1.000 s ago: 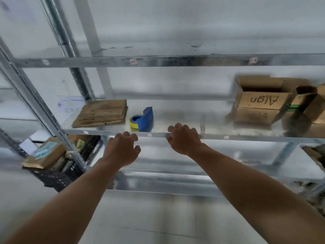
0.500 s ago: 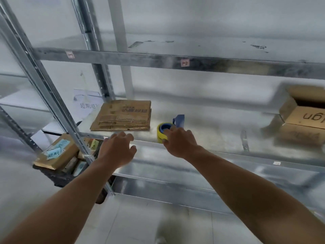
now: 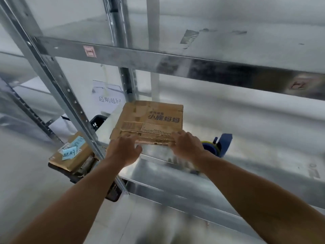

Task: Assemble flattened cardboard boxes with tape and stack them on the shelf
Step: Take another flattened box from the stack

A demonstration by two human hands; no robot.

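Note:
A stack of flattened cardboard boxes [image 3: 151,120] with dark printed characters lies on the metal shelf [image 3: 263,155], near its left post. My left hand [image 3: 123,150] reaches the stack's near left corner, fingers spread and thumb apart from the cardboard. At the near right corner, my right hand [image 3: 188,145] lays its fingers over the stack's edge; its thumb is hidden. Just right of my right wrist stands a blue tape dispenser [image 3: 221,143] with a yellow roll, partly hidden by the hand.
An upper shelf beam [image 3: 175,60] crosses above the stack. The slanted left post [image 3: 58,81] stands beside my left arm. Left of it, lower down, a black crate [image 3: 77,175] holds a labelled cardboard parcel [image 3: 72,152]. A paper sign [image 3: 110,99] hangs behind.
My view and both hands have shifted left. My right hand has left the tape dispenser and now lies on the cardboard stack's near edge. My left hand has come up to the stack's other corner.

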